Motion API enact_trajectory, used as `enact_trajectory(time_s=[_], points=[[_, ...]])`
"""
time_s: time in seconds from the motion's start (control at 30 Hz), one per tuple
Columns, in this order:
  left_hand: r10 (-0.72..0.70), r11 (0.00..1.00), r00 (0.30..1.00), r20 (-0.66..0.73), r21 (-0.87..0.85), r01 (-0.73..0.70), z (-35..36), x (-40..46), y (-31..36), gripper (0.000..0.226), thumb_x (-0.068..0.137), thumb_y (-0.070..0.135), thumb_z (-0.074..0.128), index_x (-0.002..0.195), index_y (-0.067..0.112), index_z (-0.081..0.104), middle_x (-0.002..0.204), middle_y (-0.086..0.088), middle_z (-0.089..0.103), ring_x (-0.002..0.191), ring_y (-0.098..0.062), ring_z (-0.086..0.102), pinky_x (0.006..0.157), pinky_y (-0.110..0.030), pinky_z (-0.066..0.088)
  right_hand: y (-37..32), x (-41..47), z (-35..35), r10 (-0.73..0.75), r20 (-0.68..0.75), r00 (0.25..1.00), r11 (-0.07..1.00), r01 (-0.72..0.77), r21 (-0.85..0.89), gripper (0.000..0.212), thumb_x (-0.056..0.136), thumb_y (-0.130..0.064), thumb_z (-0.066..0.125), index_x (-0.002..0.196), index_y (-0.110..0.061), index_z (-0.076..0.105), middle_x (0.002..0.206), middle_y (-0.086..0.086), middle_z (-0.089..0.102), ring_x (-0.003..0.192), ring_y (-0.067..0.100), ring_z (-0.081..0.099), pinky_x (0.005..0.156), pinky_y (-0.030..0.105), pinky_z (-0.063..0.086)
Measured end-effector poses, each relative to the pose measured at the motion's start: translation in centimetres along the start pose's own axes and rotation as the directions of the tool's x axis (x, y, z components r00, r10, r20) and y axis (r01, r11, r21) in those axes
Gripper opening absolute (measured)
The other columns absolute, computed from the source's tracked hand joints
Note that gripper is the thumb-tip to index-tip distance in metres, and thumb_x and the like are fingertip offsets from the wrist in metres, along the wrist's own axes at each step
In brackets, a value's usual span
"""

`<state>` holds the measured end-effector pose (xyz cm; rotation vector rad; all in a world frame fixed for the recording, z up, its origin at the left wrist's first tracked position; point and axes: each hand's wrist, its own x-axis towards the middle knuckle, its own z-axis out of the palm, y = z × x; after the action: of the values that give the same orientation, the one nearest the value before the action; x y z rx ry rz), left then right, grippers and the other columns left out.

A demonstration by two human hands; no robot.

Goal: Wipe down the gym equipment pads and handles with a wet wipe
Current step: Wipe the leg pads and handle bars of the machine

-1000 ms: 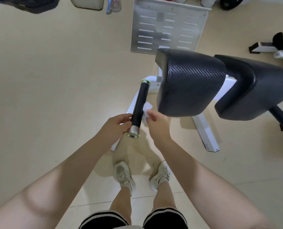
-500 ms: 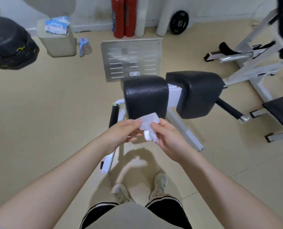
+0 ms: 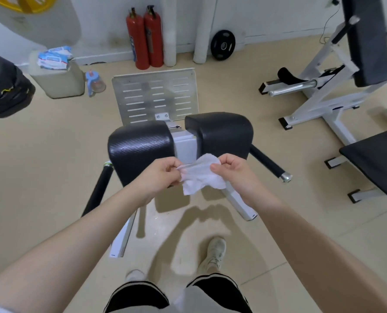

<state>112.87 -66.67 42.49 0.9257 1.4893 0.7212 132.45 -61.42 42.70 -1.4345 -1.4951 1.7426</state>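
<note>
Hands point(image 3: 197, 175) pinch white wipe point(image 3: 202, 175); no writing legible.

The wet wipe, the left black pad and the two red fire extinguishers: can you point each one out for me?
wet wipe point(image 3: 202, 175), head view, middle of the white sheet stretched between both hands.
left black pad point(image 3: 140, 143), head view, its top face.
red fire extinguishers point(image 3: 145, 39), head view, body of the right-hand cylinder.

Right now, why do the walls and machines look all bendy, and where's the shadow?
In the head view, the wide-angle lens bows the edges, so the white frame at the right leans. The shadow of the arms falls on the floor below the wet wipe, which both hands hold, left hand and right hand. The left pad shows a soft sheen, no harsh glare.
</note>
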Motion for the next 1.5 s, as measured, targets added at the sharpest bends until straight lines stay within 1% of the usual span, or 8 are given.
enact_trajectory(time_s=[0.2,0.37,0.57,0.87,1.03,1.13,1.27,1.5], points=[[-0.097,0.964,0.971,-0.218,-0.265,0.037,7.3,4.4,4.5,0.032,0.075,-0.005,0.036,0.056,0.01,0.057,0.058,-0.006,0.057,0.055,-0.018,0.052,0.054,-0.02,0.04,-0.8,2.2,-8.1,-0.034,0.046,0.998,0.999,0.034,0.018,0.02,0.093,-0.018,0.053,0.075,-0.012,0.049,0.069,0.001,0.056,0.063,0.011,0.052,0.062,0.023,0.04],[-0.132,0.61,0.99,0.055,-0.782,0.124,12.2,6.2,6.8,0.032,0.093,0.021,0.032,0.098,0.007,0.061,0.086,-0.01,0.072,0.073,-0.02,0.069,0.058,-0.024,0.055,-1.6,4.5,-12.0,0.068,0.06,0.996,0.989,-0.075,0.129,0.023,0.098,-0.021,0.045,0.107,-0.002,0.054,0.099,0.013,0.063,0.087,0.021,0.06,0.075,0.031,0.05],[-0.204,0.83,0.971,-0.125,-0.549,0.104,13.2,8.0,6.4,0.017,0.093,0.006,0.051,0.107,0.007,0.06,0.092,-0.01,0.069,0.073,-0.015,0.069,0.055,-0.017,0.053,-1.9,6.7,-14.7,0.128,0.151,0.98,0.986,-0.142,0.089,0.005,0.098,-0.014,0.046,0.1,-0.014,0.05,0.09,0.007,0.06,0.071,0.017,0.057,0.049,0.017,0.049],[-0.024,0.917,0.987,-0.157,-0.396,-0.041,8.4,11.3,9.3,0.043,0.091,-0.011,0.038,0.066,0.007,0.068,0.087,-0.002,0.066,0.082,-0.013,0.065,0.063,-0.015,0.053,-4.5,10.7,-16.8,-0.16,0.342,0.926,0.984,0.175,-0.013,0.05,0.08,0.014,0.043,0.055,-0.019,0.07,0.08,0.0,0.063,0.079,0.011,0.061,0.069,0.02,0.049],[0.061,0.986,0.98,-0.191,-0.143,-0.089,6.2,15.2,12.7,0.028,0.087,-0.001,0.044,0.076,0.001,0.07,0.091,-0.003,0.065,0.093,-0.019,0.06,0.088,-0.029,0.053,-6.9,14.8,-15.9,-0.106,0.089,0.99,0.961,0.125,-0.245,0.018,0.081,-0.03,0.058,0.07,-0.018,0.067,0.08,-0.002,0.059,0.081,0.017,0.057,0.073,0.029,0.048],[0.128,0.992,0.958,-0.255,0.057,-0.117,4.7,18.0,13.4,0.019,0.087,0.022,0.059,0.086,0.009,0.073,0.089,-0.002,0.071,0.091,-0.022,0.066,0.091,-0.038,0.053,-7.6,17.6,-13.5,-0.119,-0.159,0.98,0.931,0.054,-0.361,0.027,0.084,-0.01,0.06,0.108,-0.021,0.057,0.097,-0.001,0.055,0.09,0.018,0.053,0.075,0.021,0.042],[0.045,0.97,0.99,-0.133,-0.233,-0.076,3.4,20.8,13.9,0.024,0.096,0.021,0.047,0.115,0.014,0.058,0.097,-0.003,0.064,0.092,-0.017,0.062,0.087,-0.025,0.053,-7.5,21.3,-10.3,-0.191,-0.338,0.922,0.885,0.014,-0.464,0.033,0.084,-0.001,0.052,0.115,-0.012,0.055,0.098,-0.006,0.053,0.09,0.012,0.048,0.079,0.019,0.035],[-0.074,0.882,0.996,-0.053,-0.47,0.04,0.4,24.5,12.5,0.037,0.1,0.038,0.025,0.114,0.017,0.052,0.107,-0.006,0.067,0.1,-0.011,0.062,0.094,-0.023,0.044,-6.8,24.3,-6.5,0.035,-0.153,0.988,0.999,-0.03,0.032,0.021,0.094,-0.015,0.049,0.106,-0.011,0.066,0.093,0.008,0.065,0.087,0.02,0.06,0.091,0.035,0.048]])
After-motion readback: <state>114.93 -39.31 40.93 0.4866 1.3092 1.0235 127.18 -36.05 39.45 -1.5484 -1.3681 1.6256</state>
